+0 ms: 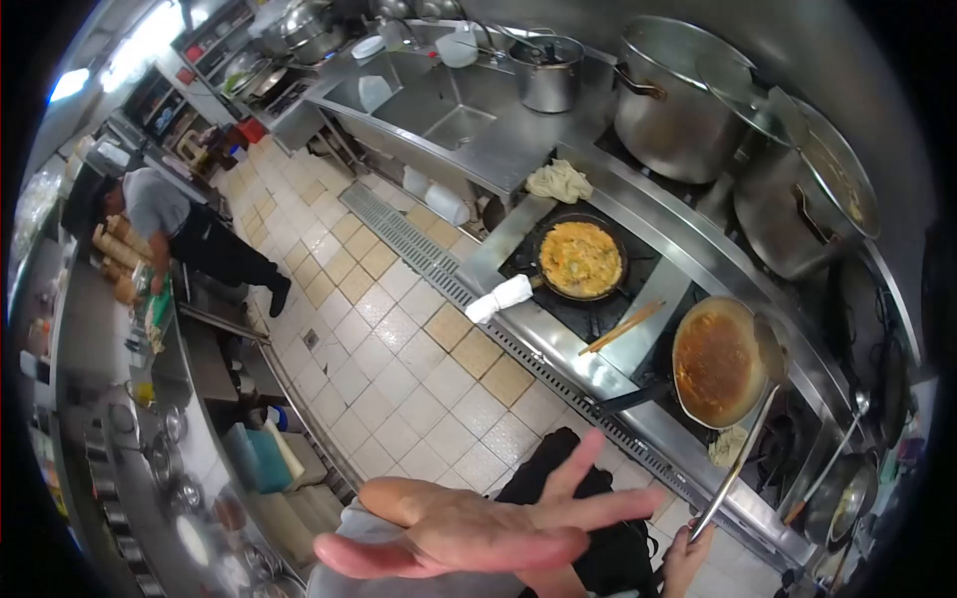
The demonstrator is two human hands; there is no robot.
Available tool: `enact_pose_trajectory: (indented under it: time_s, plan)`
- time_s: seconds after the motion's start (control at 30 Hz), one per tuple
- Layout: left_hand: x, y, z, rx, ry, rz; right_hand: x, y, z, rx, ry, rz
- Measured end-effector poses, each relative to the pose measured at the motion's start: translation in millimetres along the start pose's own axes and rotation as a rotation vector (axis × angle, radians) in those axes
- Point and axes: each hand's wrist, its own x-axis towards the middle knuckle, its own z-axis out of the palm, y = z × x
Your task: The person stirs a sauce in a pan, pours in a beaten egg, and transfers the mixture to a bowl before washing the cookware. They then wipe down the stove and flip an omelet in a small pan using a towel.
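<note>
Ladle [739, 453] aslant, bowl [771, 349] at pan [750, 377]

No text, label, brand, number or sign is readable; any print on the small multicoloured items [912, 444] at the right edge is too blurred to read.

We see a narrow kitchen floored in glossy white tiles [359, 399] with patches of tan tiles [479, 355]. A slotted drain grating [399, 239] runs along the front edge of the steel range [620, 365]; a sink counter [469, 125] adjoins its far end. Behind rises a grey wall [812, 40]. Opposite, we have a long counter [181, 377], and bright ceiling lights [140, 45] near far shelving [209, 38].
</note>
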Motion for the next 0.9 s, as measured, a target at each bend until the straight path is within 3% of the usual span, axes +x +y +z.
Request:
enact_pose_trajectory:
  time_s: [0.03,0.1,0.13,0.17,0.2,0.23,0.27,0.3,0.33,0.37,0.4,0.43,0.47,0.57,0.6,0.63,0.7,0.77,0.83,0.9]
  plan:
    - [8,2,16,0.016,0.002,0.004,1,-7,-2,-0.011,0.014,-0.044]
    - [28,4,53,0.121,0.376,-0.083,-3,-28,-7,-0.017,-0.001,0.025]
    - [22,3,49,0.128,0.385,-0.087,-7,-38,-8,-0.033,0.011,0.003]
    - [11,-2,39,0.015,0.285,0.045,-9,-41,-8,-0.047,0.023,-0.02]
    - [1,-5,33,-0.104,0.187,0.168,3,-5,-2,-0.025,0.101,-0.246]
    - [-2,-5,26,-0.126,0.199,0.142,8,35,9,-0.008,0.194,-0.449]
    - [0,-4,14,-0.092,0.144,0.118,5,30,19,0.077,0.267,-0.41]
    - [4,-6,3,-0.098,0.088,0.075,7,39,20,-0.053,0.262,-0.495]
    - [5,-16,-6,-0.135,0.027,0.03,2,30,12,-0.108,0.118,-0.259]
    - [2,-30,-14,-0.192,-0.05,-0.002,5,34,14,-0.06,0.098,-0.165]
    - [-11,-36,-17,-0.115,0.079,-0.123,5,10,9,0.012,0.094,-0.19]
    - [-19,-39,-15,0.008,0.199,-0.283,5,-5,0,0.095,-0.006,-0.027]
    - [-27,-47,-34,0.121,0.02,-0.406,2,-7,-3,0.199,-0.053,0.111]
    - [-60,-81,-58,0.365,-0.244,-0.766,-5,-11,1,0.381,-0.083,0.239]
    - [-67,-95,-61,0.453,-0.326,-0.903,-4,-13,-2,0.388,-0.047,0.256]
    - [-72,-115,-59,0.429,-0.354,-0.911,-4,-14,-7,0.558,-0.123,0.289]
    - [-88,-162,-43,0.651,-0.586,-1.159,-3,-18,-22,0.74,-0.164,0.325]
    - [-112,-214,-34,0.726,-0.699,-1.036,-2,-23,-45,1.149,-0.364,0.401]
    - [-131,-266,-20,0.792,-0.806,-0.898,-12,-15,-58,1.221,-0.319,0.405]
    - [-142,-319,-1,0.938,-0.748,-0.747,-31,-6,-71,1.323,-0.302,0.452]
